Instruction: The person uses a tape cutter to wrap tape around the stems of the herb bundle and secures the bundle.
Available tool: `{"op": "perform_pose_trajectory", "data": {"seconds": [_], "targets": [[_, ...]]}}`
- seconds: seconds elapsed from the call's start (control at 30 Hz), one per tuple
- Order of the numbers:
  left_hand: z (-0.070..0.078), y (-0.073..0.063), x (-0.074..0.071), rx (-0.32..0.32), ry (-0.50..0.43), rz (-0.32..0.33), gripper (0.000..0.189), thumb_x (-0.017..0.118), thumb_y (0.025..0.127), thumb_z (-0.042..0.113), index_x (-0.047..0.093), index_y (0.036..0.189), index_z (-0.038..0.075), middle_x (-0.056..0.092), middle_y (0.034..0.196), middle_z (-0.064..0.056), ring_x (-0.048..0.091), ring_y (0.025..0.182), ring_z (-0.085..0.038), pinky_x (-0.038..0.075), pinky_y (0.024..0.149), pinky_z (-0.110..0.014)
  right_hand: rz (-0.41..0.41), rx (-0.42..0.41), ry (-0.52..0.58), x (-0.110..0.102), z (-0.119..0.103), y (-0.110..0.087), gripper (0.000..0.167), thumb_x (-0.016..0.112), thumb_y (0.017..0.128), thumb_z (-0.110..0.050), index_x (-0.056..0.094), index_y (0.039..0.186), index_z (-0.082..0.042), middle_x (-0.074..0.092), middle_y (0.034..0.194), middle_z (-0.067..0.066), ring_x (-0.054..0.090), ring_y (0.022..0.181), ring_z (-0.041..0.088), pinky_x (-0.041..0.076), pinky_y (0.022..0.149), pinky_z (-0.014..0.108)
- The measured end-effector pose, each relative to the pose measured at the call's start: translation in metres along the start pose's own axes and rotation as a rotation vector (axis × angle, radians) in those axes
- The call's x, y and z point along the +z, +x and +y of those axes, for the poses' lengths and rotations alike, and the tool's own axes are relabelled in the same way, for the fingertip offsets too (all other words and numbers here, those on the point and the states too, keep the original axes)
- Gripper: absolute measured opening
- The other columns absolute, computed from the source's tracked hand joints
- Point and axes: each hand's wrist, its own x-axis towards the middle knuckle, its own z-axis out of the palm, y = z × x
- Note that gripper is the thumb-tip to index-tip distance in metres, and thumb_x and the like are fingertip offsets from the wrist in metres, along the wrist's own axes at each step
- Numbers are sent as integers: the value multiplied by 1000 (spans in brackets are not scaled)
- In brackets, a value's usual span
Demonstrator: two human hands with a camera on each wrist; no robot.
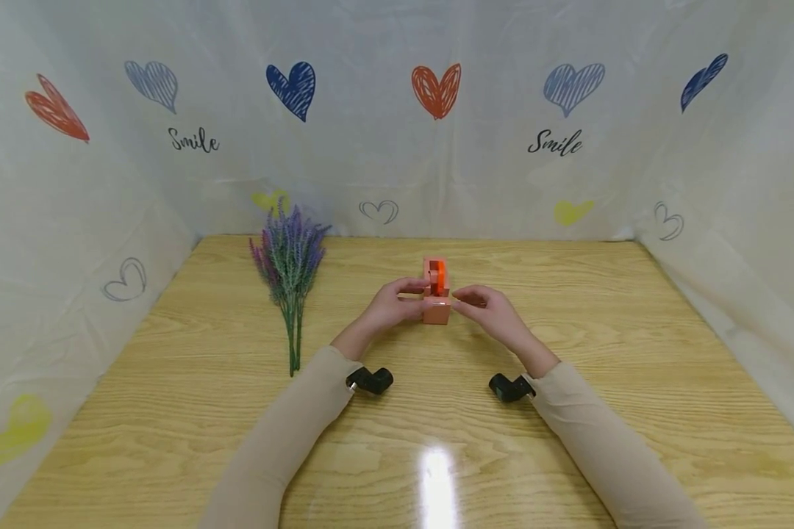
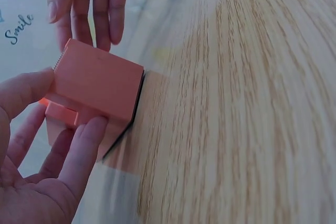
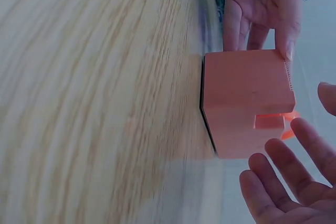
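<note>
A salmon-pink tape dispenser (image 1: 437, 312) stands on the table between the two hands, its serrated cutter edge facing up in the wrist views. An orange roll (image 1: 441, 278) sits in its slot. My left hand (image 1: 390, 306) touches the dispenser's left side, thumb by the cutter edge and fingertips lower on the side, fingers fairly straight. On the other side, my right hand (image 1: 492, 311) hovers close by with relaxed, spread fingers. In the right wrist view a gap shows between most of the right fingertips (image 3: 258, 162) and the dispenser; contact at the nearest fingertip is unclear.
A bunch of artificial lavender (image 1: 291, 272) lies on the wooden table (image 1: 192, 441) to the left. Behind the table hangs a pale curtain (image 1: 370, 154) printed with hearts. A black wrist camera (image 1: 370, 380) is on the left sleeve, another camera (image 1: 509, 388) on the right.
</note>
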Motion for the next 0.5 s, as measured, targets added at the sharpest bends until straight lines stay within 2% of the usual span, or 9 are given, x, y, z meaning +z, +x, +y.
{"op": "perform_pose_trajectory", "data": {"seconds": [0.5], "targets": [[-2, 2, 0, -14, -62, -8, 48, 73, 82, 21, 57, 127, 14, 53, 126, -6, 56, 106, -25, 49, 83, -32, -3, 73, 56, 14, 3, 16, 38, 64, 90, -28, 64, 114, 0, 60, 117, 14, 52, 107, 27, 41, 89, 40]]}}
